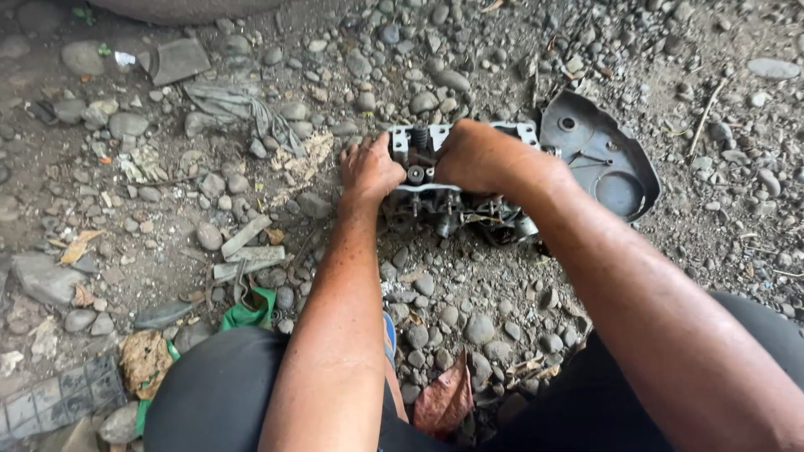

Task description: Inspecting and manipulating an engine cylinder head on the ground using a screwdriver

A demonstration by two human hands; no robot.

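We see both bare hands on a small metal engine part [456,180], a cylinder head by its look, which rests on stony ground [469,293] just ahead of the knees. The left hand [368,167] grips the part's left end, fingers curled over its upper edge, thumb against the near side. The right hand [477,155] lies clenched over the top middle of the part, covering most of it; we cannot tell whether it holds a tool or only presses on the metal. Between the two hands a coil spring [420,138] stands upright in the part's open top recess, and below it a dark round cap [415,174] shows. That recess is the only container-like space in view; its further contents are hidden under the right hand. Just to the right of the part, touching or nearly so, a dark grey engine cover [603,155] lies with its hollow side up; the hollow holds nothing loose that we can make out. A grey rag [239,105] lies on the stones to the upper left, well apart, and a green scrap [249,311] sits by the left knee.
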